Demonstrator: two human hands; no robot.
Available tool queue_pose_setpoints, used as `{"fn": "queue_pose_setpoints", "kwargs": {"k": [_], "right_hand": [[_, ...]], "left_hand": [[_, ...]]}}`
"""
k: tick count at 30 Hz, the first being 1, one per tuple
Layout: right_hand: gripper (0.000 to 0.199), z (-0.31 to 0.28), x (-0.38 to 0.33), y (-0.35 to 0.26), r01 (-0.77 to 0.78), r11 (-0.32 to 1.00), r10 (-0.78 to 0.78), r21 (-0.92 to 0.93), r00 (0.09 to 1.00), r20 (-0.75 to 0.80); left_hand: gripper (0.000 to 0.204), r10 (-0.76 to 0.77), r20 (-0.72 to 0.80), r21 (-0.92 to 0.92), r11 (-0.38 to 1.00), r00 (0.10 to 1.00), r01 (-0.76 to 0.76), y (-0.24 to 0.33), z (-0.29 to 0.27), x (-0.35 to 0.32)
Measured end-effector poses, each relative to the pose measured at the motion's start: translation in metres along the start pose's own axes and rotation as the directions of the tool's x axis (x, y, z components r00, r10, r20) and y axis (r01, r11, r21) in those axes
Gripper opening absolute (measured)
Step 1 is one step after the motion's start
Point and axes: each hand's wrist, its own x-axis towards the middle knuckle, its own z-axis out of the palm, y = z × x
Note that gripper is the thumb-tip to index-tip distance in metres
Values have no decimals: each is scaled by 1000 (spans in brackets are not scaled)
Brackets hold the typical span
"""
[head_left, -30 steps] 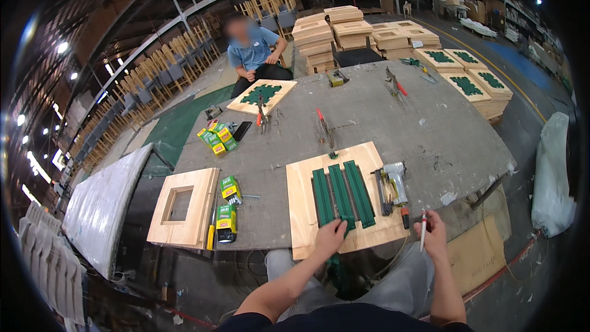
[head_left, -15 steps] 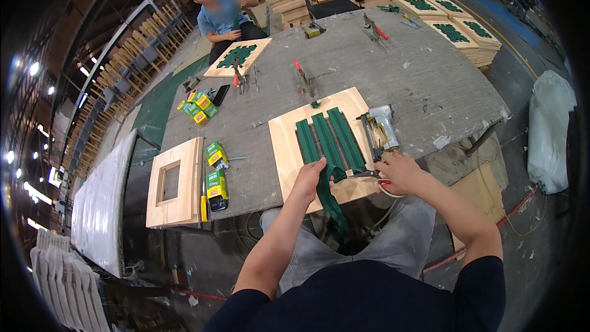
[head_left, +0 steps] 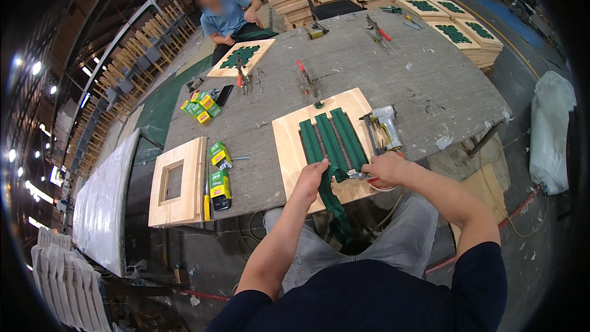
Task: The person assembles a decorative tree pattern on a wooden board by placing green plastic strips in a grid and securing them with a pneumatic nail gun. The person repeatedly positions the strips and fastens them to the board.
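Observation:
A pale square wooden frame (head_left: 284, 134) lies at the table's near edge in front of me, with several green webbing strips (head_left: 334, 130) running over its opening. My left hand (head_left: 312, 177) is closed on a loose green webbing strap (head_left: 332, 204), which hangs past the frame's near edge toward my lap. My right hand (head_left: 387, 169) grips scissors (head_left: 376, 184) with red-and-white handles. Their blades point left and meet the strap beside my left fingers; whether they are cutting is too small to tell. A grey staple gun (head_left: 387, 129) rests at the frame's right side.
Left of the frame are green-and-yellow boxes (head_left: 219, 188), a yellow-handled tool (head_left: 207, 201) and another wooden frame (head_left: 195, 172). Red-handled pliers (head_left: 307, 79) lie beyond. Across the table (head_left: 424, 86) a co-worker (head_left: 227, 19) sits by a webbed frame (head_left: 261, 51). Stacked frames (head_left: 458, 34) stand far right.
My right hand has shifted left with the scissors, bringing the blades to the strap by my left hand. Across the table, the co-worker's raised hand has lowered. The view has shifted slightly.

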Motion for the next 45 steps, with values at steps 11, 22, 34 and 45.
{"fn": "queue_pose_setpoints", "kwargs": {"k": [11, 22, 34, 45], "right_hand": [[42, 6, 6, -14, 31, 1000, -31, -2, 995, -93], [44, 43, -12, -15, 62, 948, 53, 311, 937, -346], [51, 42, -92, 113, -723, 532, 847, 442, 440, -300], [47, 33, 14, 76, -599, 497, 854, 628, 468, -230]], "left_hand": [[35, 21, 39, 14, 1000, 999, -21, -1, 2, 1], [34, 102, 74, -179, 980, 992, -87, 15, -16, -29], [29, 120, -86, -654, 742, 989, -147, -48, -65, -111], [34, 59, 89, -424, 906, 994, -15, -60, -27, -123]]}}
